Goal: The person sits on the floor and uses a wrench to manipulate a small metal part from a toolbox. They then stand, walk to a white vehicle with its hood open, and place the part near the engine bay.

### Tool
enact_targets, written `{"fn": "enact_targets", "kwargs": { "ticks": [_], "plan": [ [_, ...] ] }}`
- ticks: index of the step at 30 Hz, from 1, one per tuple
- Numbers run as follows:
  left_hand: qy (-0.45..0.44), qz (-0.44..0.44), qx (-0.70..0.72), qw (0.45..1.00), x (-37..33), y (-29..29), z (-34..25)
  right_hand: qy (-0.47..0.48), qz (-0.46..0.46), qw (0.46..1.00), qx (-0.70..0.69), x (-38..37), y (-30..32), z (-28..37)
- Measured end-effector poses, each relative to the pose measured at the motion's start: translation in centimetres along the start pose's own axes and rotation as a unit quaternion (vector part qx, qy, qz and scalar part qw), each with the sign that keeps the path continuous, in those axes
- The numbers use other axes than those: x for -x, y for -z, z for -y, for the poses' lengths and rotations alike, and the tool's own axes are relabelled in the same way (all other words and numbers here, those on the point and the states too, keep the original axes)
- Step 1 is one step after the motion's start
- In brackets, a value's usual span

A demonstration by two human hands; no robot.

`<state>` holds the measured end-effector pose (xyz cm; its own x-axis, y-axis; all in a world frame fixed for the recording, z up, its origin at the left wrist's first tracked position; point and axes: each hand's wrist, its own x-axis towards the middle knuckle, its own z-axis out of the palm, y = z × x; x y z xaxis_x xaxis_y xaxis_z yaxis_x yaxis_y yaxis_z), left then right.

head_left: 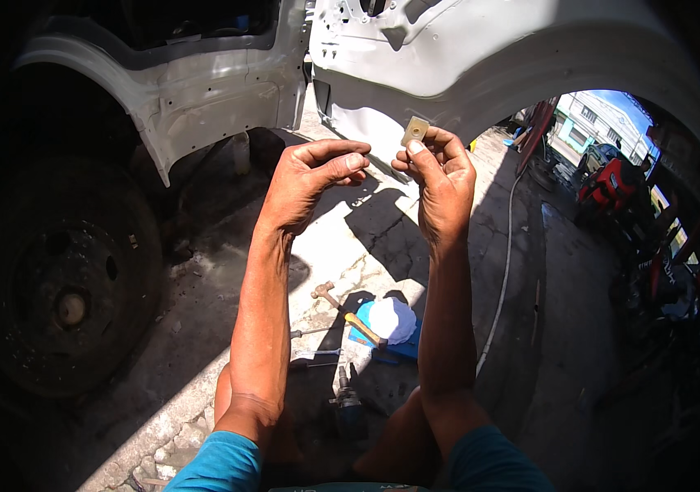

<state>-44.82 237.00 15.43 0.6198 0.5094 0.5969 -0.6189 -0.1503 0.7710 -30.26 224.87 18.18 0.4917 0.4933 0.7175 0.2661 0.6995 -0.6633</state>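
Observation:
Between the thumb and fingers of my right hand is a small flat metal plate, yellowish-grey, with a round hole near its middle. I hold it upright in front of a white vehicle body panel. My left hand is raised beside it at about the same height, a short gap apart. Its thumb and forefinger press together and the other fingers curl under. Whatever it may pinch is too small to make out. Both forearms reach up from the lower edge, bare below blue sleeves.
On the ground between my arms lie a hammer, a white bundle on a blue piece, a spanner and a power tool. A wheel stands left. A pale hose and a red motorbike are right.

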Motion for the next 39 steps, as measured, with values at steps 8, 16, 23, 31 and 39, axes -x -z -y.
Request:
{"fn": "enact_targets", "kwargs": {
  "ticks": [8,16,23,31,39],
  "plan": [
    [0.001,-0.004,0.001,1.0,0.0,-0.1,-0.1,-0.006,-0.005,1.0,-0.007,-0.1,-0.1,-0.2],
    [0.005,-0.006,0.008,1.0,0.0,-0.3,0.0,-0.047,-0.017,0.999,0.016,-0.3,0.0,-0.8],
    [0.002,-0.005,0.007,1.0,-0.1,-0.1,0.2,-0.052,-0.015,0.998,0.017,-0.3,0.0,-1.0],
    [0.005,-0.007,0.004,1.0,-0.1,-0.3,0.2,-0.048,-0.018,0.999,0.011,-0.3,0.0,-1.2],
    [0.005,-0.005,0.007,1.0,-0.1,-0.2,0.1,-0.049,-0.014,0.998,0.021,-0.3,-0.1,-1.0]
  ]
}}
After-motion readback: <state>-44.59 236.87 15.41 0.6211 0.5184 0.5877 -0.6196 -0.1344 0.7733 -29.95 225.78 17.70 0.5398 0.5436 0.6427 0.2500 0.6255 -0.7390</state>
